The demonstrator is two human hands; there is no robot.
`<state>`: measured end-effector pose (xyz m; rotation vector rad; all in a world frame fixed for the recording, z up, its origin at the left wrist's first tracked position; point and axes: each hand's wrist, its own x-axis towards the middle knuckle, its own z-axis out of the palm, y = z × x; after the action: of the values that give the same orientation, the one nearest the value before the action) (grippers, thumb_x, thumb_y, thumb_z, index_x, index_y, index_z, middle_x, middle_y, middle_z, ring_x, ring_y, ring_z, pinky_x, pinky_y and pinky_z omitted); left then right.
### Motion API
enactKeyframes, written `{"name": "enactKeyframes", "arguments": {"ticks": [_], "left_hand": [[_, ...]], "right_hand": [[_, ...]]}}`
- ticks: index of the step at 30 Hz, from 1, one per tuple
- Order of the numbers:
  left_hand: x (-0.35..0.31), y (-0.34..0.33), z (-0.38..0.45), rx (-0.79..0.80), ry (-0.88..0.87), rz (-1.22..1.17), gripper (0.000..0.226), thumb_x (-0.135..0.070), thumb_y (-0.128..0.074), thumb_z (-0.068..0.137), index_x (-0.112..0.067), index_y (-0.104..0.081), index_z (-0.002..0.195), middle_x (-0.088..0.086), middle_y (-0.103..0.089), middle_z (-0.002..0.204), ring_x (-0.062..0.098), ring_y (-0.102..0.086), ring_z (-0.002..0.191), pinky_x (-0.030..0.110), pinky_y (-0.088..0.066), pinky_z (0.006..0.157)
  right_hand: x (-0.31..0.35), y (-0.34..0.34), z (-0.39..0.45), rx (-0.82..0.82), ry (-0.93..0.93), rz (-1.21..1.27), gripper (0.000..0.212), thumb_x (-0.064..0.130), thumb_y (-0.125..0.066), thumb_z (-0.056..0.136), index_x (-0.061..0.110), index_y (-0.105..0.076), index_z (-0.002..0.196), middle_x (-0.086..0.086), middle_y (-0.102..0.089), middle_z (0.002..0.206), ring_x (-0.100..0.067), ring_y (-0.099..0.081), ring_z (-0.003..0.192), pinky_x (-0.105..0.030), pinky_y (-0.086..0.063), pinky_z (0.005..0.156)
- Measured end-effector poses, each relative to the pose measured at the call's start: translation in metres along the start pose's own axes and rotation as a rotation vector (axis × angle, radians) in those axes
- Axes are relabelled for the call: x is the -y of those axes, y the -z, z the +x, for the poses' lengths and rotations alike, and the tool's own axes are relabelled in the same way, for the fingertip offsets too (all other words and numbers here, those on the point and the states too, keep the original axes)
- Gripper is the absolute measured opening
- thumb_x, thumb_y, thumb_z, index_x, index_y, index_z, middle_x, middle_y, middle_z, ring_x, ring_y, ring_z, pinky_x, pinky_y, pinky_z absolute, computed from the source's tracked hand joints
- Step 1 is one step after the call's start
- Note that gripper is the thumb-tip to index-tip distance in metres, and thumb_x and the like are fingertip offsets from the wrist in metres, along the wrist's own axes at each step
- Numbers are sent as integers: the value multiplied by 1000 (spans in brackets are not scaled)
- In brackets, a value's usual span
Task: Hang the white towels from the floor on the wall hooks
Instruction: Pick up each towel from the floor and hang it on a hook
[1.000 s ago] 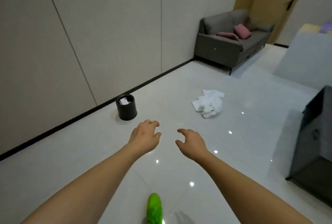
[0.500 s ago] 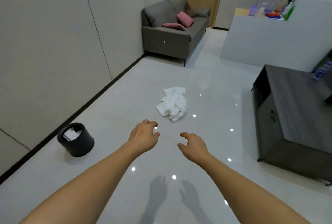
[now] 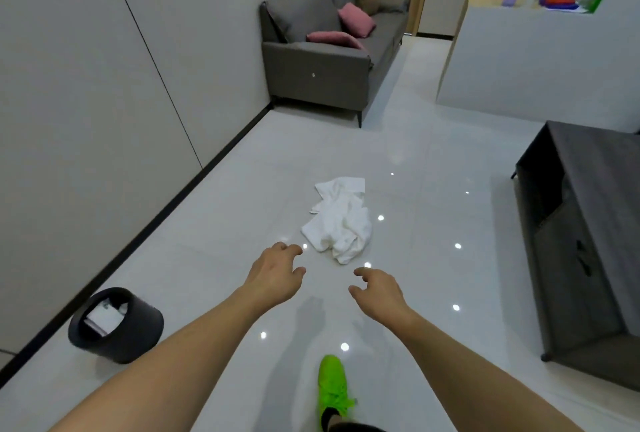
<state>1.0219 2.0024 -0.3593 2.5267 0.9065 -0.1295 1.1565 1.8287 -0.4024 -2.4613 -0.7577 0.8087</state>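
A crumpled heap of white towels [image 3: 341, 220] lies on the glossy pale floor in the middle of the view. Both my arms stretch forward above the floor. My left hand [image 3: 277, 272] hovers just short of the heap's near left edge, fingers loosely curled and holding nothing. My right hand [image 3: 377, 293] hangs a little nearer to me, below the heap's near right side, fingers also loosely curled and empty. Neither hand touches the towels. No wall hooks are in view.
A black round bin [image 3: 116, 326] stands by the left wall's baseboard. A grey sofa [image 3: 325, 61] with pink cushions sits at the back. A dark low cabinet [image 3: 585, 241] lines the right side, a white counter [image 3: 533, 61] behind it. My green shoe [image 3: 332, 386] steps forward.
I have walked toward the towels, which now lie closer, just ahead of my hands. The bin has slid back to my lower left. My green shoe has come into view.
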Motion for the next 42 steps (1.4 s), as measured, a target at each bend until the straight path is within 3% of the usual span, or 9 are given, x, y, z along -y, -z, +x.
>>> {"name": "enactKeyframes", "arguments": {"ticks": [9,20,26,34,42], "left_hand": [[17,25,156,81,119,17,45,-35,-52,95,-21,-49,138,5,-48,137,24,-54,114,36,-46,96],[26,-24,337,227,90,-26,42,-33,-56,93,-20,-55,133,8,-53,130,27,-54,113,30,-43,91],[53,-105,455,363,108,-85,42,-33,-56,95,-18,-53,134,8,-52,132,24,-50,120,31,-37,97],[110,-243,609,561,166,-67,45,-35,-56,94,-18,-53,135,10,-52,132,25,-51,121,30,-37,98],[167,-393,706,606,167,-75,42,-36,-59,92,-20,-55,131,7,-57,122,25,-54,110,26,-35,89]], "right_hand": [[18,33,164,114,-70,39,49,38,-59,91,21,-54,137,-1,-59,135,-18,-54,124,-29,-42,99],[-8,27,315,172,-275,136,43,34,-61,91,19,-60,131,-2,-67,119,-18,-60,114,-26,-44,91],[-41,-8,445,164,-470,229,38,31,-62,90,18,-64,125,-1,-70,102,-18,-62,106,-20,-39,82],[-116,-99,624,218,-749,371,37,30,-66,87,16,-67,121,-6,-67,118,-23,-61,112,-35,-47,100],[-214,-202,760,183,-943,513,15,23,-70,86,11,-70,94,-16,-72,100,-32,-68,96,-46,-56,90]]}}
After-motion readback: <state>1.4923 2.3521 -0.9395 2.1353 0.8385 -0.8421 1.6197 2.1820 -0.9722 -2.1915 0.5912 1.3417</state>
